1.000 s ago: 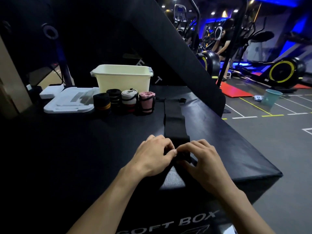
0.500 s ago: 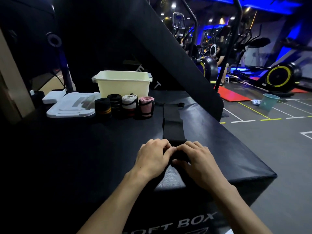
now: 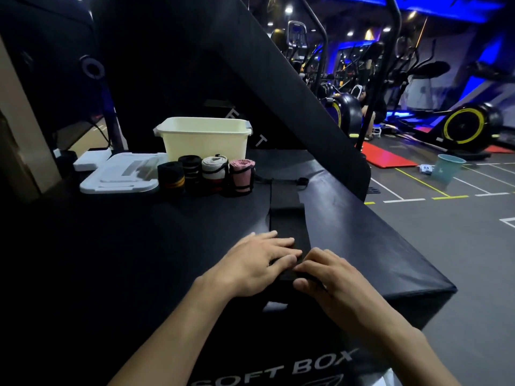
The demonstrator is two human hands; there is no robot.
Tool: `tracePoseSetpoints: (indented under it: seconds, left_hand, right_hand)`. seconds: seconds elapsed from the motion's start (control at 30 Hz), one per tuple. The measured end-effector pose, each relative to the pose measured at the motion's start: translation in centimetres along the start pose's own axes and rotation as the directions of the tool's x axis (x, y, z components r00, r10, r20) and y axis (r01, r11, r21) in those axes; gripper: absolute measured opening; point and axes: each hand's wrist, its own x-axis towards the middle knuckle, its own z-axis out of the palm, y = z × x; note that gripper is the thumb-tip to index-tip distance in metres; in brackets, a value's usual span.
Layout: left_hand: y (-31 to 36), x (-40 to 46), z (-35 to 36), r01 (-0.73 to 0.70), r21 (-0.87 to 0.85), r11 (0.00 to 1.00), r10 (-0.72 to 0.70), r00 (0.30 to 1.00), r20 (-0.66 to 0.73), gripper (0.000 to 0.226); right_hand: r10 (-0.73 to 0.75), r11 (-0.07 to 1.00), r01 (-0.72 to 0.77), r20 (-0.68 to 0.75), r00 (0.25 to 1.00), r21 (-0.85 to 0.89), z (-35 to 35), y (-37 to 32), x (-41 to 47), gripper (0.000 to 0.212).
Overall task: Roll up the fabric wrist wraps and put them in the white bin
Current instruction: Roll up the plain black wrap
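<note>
A black wrist wrap (image 3: 287, 218) lies flat on the black soft box (image 3: 139, 246), running away from me, with its near end rolled up under my hands. My left hand (image 3: 259, 260) presses on the roll with fairly straight fingers. My right hand (image 3: 334, 277) pinches the roll's right side between thumb and curled fingers. The white bin (image 3: 204, 140) stands at the back of the box. Several rolled wraps stand upright in front of it: a black-and-yellow roll (image 3: 170, 176), a black roll (image 3: 190, 168), a white roll (image 3: 213, 171) and a pink roll (image 3: 242, 174).
A white lid (image 3: 119, 174) lies left of the rolled wraps. A slanted black pad (image 3: 278, 79) rises behind the bin. The box's right edge (image 3: 418, 263) drops to the gym floor, where a teal bucket (image 3: 448, 168) and exercise bikes stand.
The roll has moved forward along the strip, leaving less flat wrap showing. My left fingers have straightened over the roll. The camera view has tilted slightly.
</note>
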Motion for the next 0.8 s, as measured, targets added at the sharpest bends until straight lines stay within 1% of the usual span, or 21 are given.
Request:
tracePoseSetpoints:
  seconds: [0.1,0.2,0.37,0.43,0.53,0.6,0.67,0.73,0.8]
  left_hand:
    - [0.4,0.5,0.1,0.044,0.124,0.991,-0.046,0.999,0.011,0.046]
    - [0.6,1.6,0.1,0.081,0.203,0.976,-0.095,0.994,0.059,0.052]
    - [0.9,5.6,-0.3,0.156,0.351,0.923,-0.204,0.974,0.102,0.06]
    - [0.8,7.2,-0.6,0.183,0.369,0.911,-0.238,0.965,0.108,0.062]
    - [0.2,9.3,-0.8,0.197,0.374,0.906,-0.256,0.959,0.117,0.063]
    - [-0.3,10.4,-0.8,0.212,0.37,0.904,-0.272,0.955,0.117,0.063]
    - [-0.9,11.3,-0.7,0.226,0.36,0.905,-0.281,0.953,0.11,0.062]
    - [-1.2,11.7,-0.6,0.213,0.361,0.908,-0.259,0.962,0.084,0.058]
    - [-1.7,12.1,-0.6,0.178,0.348,0.92,-0.218,0.973,0.081,0.051]
  right_hand:
    - [-0.001,0.999,0.0,0.032,0.999,0.043,-0.4,-0.2,-0.2,0.04]
    - [-0.003,0.997,-0.001,0.058,0.998,0.071,-0.7,-0.3,-0.1,0.039]
    - [-0.011,0.995,0.004,0.071,0.997,0.103,-1.0,-0.2,0.1,0.038]
    - [-0.003,0.994,-0.007,0.088,0.996,0.108,-1.2,-0.3,0.1,0.042]
    - [0.009,0.995,-0.017,0.083,0.996,0.1,-1.0,-0.2,0.2,0.041]
    - [0.016,0.994,-0.023,0.061,0.998,0.103,-0.9,0.0,0.1,0.029]
    - [0.02,0.994,-0.027,0.074,0.997,0.107,-1.1,0.0,0.2,0.018]
    - [0.018,0.994,-0.03,0.109,0.994,0.109,-1.3,0.0,0.4,0.018]
    - [0.007,0.993,-0.022,0.13,0.992,0.113,-1.5,-0.1,0.6,0.023]
